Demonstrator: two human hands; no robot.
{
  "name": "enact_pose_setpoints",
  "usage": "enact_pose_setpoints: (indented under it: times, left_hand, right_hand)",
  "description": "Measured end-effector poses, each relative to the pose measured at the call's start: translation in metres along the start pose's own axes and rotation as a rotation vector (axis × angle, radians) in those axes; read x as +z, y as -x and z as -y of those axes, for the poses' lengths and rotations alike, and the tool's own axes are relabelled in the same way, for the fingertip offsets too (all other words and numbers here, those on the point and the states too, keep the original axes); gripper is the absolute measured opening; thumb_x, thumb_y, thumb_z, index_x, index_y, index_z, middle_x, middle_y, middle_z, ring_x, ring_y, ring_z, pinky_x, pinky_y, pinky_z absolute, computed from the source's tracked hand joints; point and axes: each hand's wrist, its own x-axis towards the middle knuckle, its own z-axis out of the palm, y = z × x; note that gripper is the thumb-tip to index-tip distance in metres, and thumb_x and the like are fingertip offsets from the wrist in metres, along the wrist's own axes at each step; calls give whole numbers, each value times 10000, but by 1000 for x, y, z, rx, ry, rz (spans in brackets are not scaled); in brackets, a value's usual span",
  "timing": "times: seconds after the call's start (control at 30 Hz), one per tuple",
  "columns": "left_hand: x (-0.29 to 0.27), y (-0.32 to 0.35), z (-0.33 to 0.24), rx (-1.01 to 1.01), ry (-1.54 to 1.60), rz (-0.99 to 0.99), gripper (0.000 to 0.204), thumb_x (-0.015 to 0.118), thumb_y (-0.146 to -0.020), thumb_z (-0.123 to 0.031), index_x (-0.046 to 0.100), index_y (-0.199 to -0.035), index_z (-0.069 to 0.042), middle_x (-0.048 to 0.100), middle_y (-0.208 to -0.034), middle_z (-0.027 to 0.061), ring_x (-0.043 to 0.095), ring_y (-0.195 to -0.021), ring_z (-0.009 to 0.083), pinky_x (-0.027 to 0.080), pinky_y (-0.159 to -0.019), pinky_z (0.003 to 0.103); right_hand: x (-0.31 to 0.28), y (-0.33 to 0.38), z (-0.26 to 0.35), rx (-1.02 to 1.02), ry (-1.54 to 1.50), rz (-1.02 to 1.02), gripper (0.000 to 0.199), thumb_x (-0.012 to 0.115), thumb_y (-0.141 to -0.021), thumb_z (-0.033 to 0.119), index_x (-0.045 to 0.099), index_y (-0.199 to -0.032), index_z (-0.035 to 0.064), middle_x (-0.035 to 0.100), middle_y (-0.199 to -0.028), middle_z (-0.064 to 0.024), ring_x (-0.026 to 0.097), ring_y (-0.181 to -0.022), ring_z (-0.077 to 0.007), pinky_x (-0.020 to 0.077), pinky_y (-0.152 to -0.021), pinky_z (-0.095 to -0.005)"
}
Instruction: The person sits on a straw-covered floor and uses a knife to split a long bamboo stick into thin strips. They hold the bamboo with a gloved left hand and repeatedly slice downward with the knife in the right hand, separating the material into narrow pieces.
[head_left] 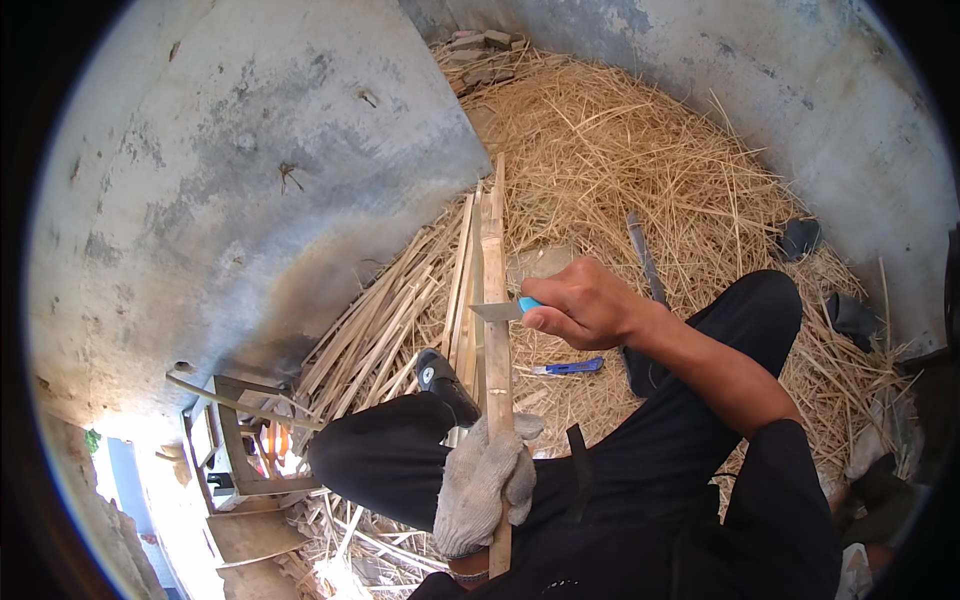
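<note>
A long split bamboo strip (pixel 494 250) stretches away from my lap toward the wall corner. Its near part is gripped by my left hand (pixel 480 488), which wears a whitish knitted glove. My bare right hand (pixel 582 303) is closed round the turquoise handle of a knife (pixel 494 312). The knife's flat metal blade lies crosswise over the middle of the strip, seemingly against it. Past the blade, the strip's far end rests by other bamboo pieces. A blue utility knife (pixel 572 367) lies on the floor just below my right hand.
Many thin bamboo strips (pixel 365 330) are heaped at left, near my shoe (pixel 445 385). Shavings (pixel 630 150) cover the floor beyond. A long dark blade (pixel 645 258) lies to the right. A wooden frame (pixel 228 440) stands at lower left; bricks (pixel 485 55) sit by the wall (pixel 240 160).
</note>
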Motion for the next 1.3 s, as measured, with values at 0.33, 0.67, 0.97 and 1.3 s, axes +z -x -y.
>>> enact_pose_setpoints:
  times: [0.33, 0.67, 0.97, 1.3]
  left_hand:
    - [1, -5, 3, 8, -205, -115, 296, 525, -1028, -265, 610, -1071, 15, 427, -529, -18, 364, -374, 75, 288, -348, 253]
    - [6, 15, -8, -94, -37, -50, 287, 532, -1013, -295, 592, -1044, -17, 373, -500, -37, 317, -354, 77, 245, -320, 251]
    - [-2, 3, 2, -38, 104, -12, 288, 499, -1048, -264, 598, -1037, 6, 406, -510, 2, 325, -355, 85, 260, -333, 248]
    - [-9, 2, -5, -123, 53, 15, 250, 529, -1025, -249, 573, -1105, -17, 471, -669, 3, 399, -481, 72, 302, -407, 230]
  right_hand:
    - [14, 2, -9, 26, 280, -18, 515, 510, -1000, 532, 502, -739, 89, 505, -550, -85, 534, -453, -306, 402, -438, -423]
    - [-41, -24, -76, 604, 434, -394, 578, 371, -1079, 472, 576, -703, 83, 431, -450, -33, 447, -374, -191, 343, -364, -370]
    - [-8, -6, 3, 43, 42, -36, 454, 569, -1001, 446, 556, -740, 75, 500, -498, -108, 542, -431, -318, 423, -461, -419]
    - [6, -9, -7, 74, 306, -75, 530, 534, -997, 518, 529, -696, 82, 521, -524, -98, 559, -449, -280, 418, -434, -404]
